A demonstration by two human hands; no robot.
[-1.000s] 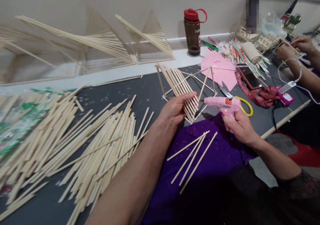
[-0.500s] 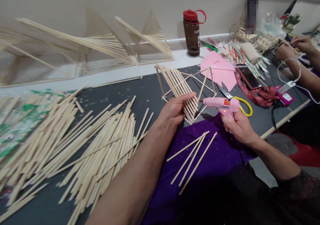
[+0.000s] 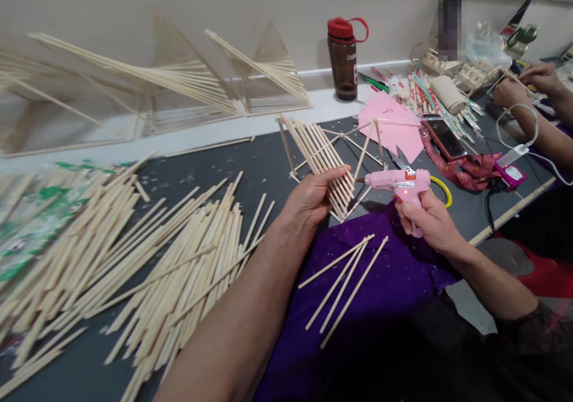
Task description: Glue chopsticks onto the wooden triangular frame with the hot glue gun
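My left hand (image 3: 316, 198) grips the near end of a stick frame (image 3: 320, 145), whose slanted row of thin wooden sticks runs up and away to the left. In my right hand (image 3: 430, 220) is a pink glue gun (image 3: 398, 181) with a small red light on its side. Its nozzle points left, at the right edge of the stick row; whether it touches cannot be told. Several loose sticks (image 3: 344, 288) lie on the purple cloth (image 3: 371, 306) below the frame.
Wooden stick piles (image 3: 192, 271) cover the left. Finished stick structures (image 3: 268, 74) and a bottle (image 3: 343, 62) stand along the wall. Scissors (image 3: 441, 190), pink paper (image 3: 394, 127), a phone (image 3: 443, 138) and a purple device (image 3: 510, 172) lie right. Another person's hands (image 3: 528, 86) are at far right.
The glue gun in my right hand has tilted slightly and its body has shifted a little, with the nozzle still beside the sticks. My left hand and the frame look unchanged.
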